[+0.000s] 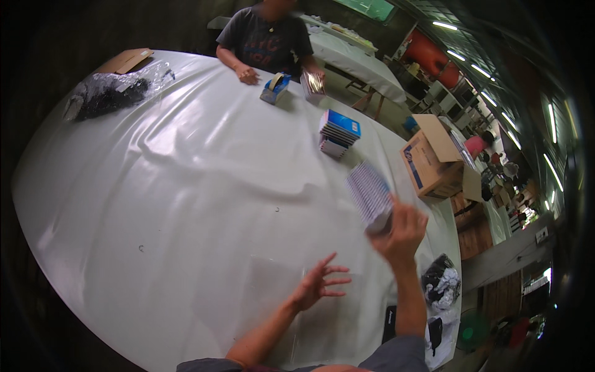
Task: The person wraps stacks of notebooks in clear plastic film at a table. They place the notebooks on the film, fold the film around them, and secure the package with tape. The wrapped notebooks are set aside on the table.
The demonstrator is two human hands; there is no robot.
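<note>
My right hand (401,230) is closed on the near end of a stack of small notebooks (370,192), whose striped edges face up, slightly blurred. It is on the right side of the white-covered table (204,229). Just beyond stands another notebook stack (339,127) with a blue cover on top. My left hand (319,285) hovers over the near part of the table with its fingers spread and nothing in them. Beneath it lie what look like clear plastic sheets or bags (269,279).
Across the table a person (266,43) has one hand by a blue tape dispenser (274,88) and the other at a shiny stack (313,87). An open cardboard box (431,164) stands beyond the right edge. Dark plastic-wrapped bundles (118,93) lie far left; crumpled plastic (443,285) lies near right.
</note>
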